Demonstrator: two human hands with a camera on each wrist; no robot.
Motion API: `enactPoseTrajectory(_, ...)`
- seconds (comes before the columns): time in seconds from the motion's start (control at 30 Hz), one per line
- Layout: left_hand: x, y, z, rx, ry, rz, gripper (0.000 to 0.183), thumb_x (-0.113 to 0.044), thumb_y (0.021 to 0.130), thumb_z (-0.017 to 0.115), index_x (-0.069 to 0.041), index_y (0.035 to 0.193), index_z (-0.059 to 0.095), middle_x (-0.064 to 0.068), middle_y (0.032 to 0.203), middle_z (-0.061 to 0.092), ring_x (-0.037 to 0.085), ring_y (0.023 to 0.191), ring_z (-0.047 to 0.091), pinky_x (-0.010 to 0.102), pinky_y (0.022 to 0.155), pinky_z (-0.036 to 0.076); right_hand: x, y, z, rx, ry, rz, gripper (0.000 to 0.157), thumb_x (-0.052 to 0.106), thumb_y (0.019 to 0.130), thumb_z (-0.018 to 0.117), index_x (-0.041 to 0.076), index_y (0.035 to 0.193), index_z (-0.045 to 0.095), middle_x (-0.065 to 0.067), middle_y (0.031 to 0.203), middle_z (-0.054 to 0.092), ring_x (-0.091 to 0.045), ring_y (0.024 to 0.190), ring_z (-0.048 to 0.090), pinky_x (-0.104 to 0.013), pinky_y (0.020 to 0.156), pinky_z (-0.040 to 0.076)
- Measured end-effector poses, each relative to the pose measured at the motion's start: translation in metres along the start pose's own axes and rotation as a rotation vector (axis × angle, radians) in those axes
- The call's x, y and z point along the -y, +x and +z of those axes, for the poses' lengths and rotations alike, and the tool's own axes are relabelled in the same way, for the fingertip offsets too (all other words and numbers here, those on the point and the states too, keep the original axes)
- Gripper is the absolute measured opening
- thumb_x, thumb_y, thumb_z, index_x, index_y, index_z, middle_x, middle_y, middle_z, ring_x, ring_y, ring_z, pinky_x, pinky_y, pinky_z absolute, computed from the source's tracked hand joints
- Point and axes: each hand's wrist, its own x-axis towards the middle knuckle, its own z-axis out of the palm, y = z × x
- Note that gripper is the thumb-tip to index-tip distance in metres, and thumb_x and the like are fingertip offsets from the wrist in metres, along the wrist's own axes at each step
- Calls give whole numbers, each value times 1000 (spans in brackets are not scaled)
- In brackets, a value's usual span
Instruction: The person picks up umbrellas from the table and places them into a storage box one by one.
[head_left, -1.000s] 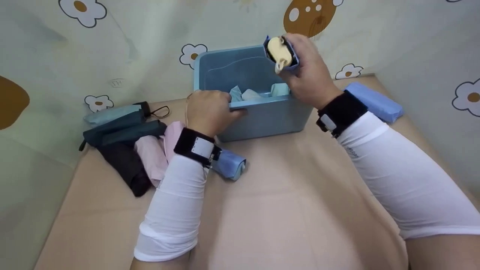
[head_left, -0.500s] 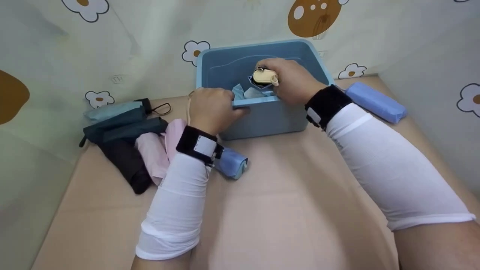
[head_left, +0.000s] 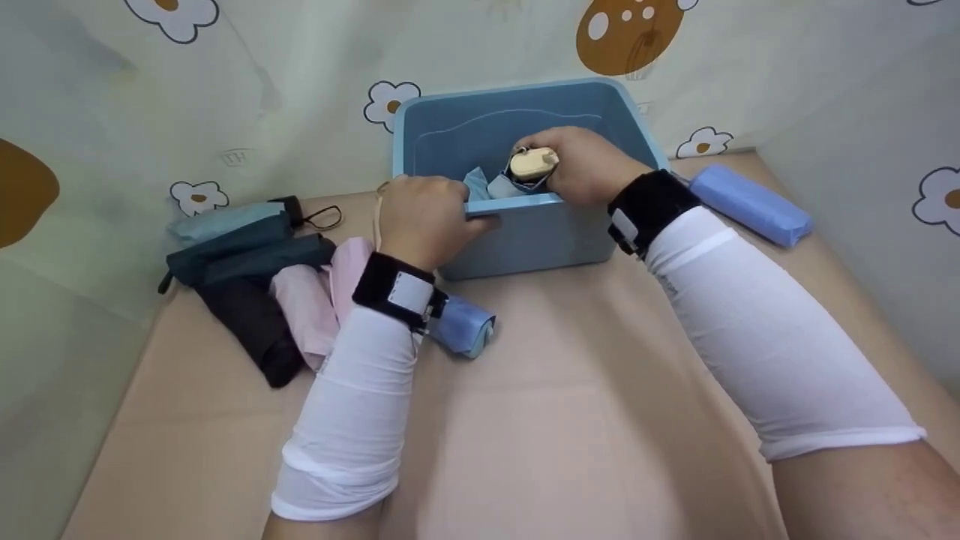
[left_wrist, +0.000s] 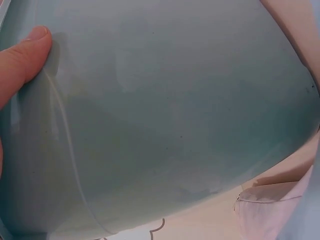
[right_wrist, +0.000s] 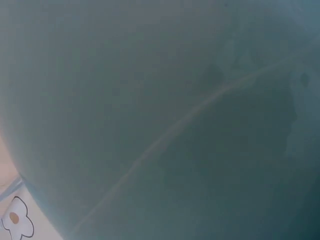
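Note:
A blue plastic storage bin (head_left: 525, 240) stands against the back wall. My left hand (head_left: 424, 217) grips its near-left rim, fingers over the edge; in the left wrist view the thumb (left_wrist: 30, 57) presses the outer wall. Inside the opening, near the front rim, my right hand (head_left: 589, 165) holds a folded umbrella (head_left: 534, 163) with a cream handle end facing up. Most of that umbrella is hidden by the bin's front wall and the hand. Beside it in the bin show light-blue folded umbrellas (head_left: 476, 185). The right wrist view is filled by the bin wall (right_wrist: 100, 100).
Left of the bin lie folded umbrellas: light green (head_left: 229, 223), dark green (head_left: 232, 251), black (head_left: 247, 326) and pink (head_left: 304, 307). A blue one (head_left: 463, 326) lies partly behind the left wrist. A periwinkle one (head_left: 750, 204) rests right of the bin on the beige cloth (head_left: 540, 435).
My right hand has lowered the umbrella from above the rim into the bin, moving down and slightly left. My left hand keeps its grip on the rim.

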Motion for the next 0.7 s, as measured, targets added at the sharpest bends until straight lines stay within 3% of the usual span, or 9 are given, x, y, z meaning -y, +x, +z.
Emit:
enactPoseTrajectory(0.13, 0, 1, 0, -2, 0, 3, 61, -72, 87, 70, -12, 75, 68, 4, 73, 68, 28, 73, 64, 50, 80, 53, -2, 0, 1, -24, -12, -45, 48, -7, 100, 53, 15, 141, 65, -9, 141, 66, -27, 135, 58, -45, 118, 42)
enactPoseTrajectory(0.27, 0, 1, -1, 5, 1, 0, 61, -72, 87, 71, -12, 77, 69, 3, 74, 69, 28, 74, 64, 50, 81, 53, -2, 0, 0, -32, -22, -80, 54, -13, 96, 50, 13, 142, 65, -12, 146, 62, -30, 142, 53, -47, 120, 40)
enactPoseTrajectory(0.47, -1, 0, -2, 5, -11, 9, 59, -70, 88, 71, -12, 77, 69, 4, 73, 68, 29, 74, 64, 51, 81, 52, 2, 0, -1, 38, 2, 38, 54, -9, 100, 49, 16, 145, 64, -10, 151, 61, -31, 146, 50, -48, 122, 39)
enactPoseTrajectory(0.6, 0, -1, -1, 0, -13, 10, 59, -69, 89, 70, -12, 74, 66, 5, 70, 67, 29, 73, 63, 51, 82, 52, 5, -1, -1, 45, 17, 134, 43, -4, 99, 46, 13, 122, 78, -9, 132, 70, -28, 123, 59, -42, 105, 48)
enactPoseTrajectory(0.7, -1, -1, 0, -2, -8, 8, 59, -69, 89, 71, -12, 74, 66, 5, 69, 66, 29, 73, 63, 51, 80, 52, 6, -4, -1, 38, 21, 185, 37, 1, 99, 44, 9, 104, 80, -8, 116, 72, -25, 105, 57, -38, 88, 46)
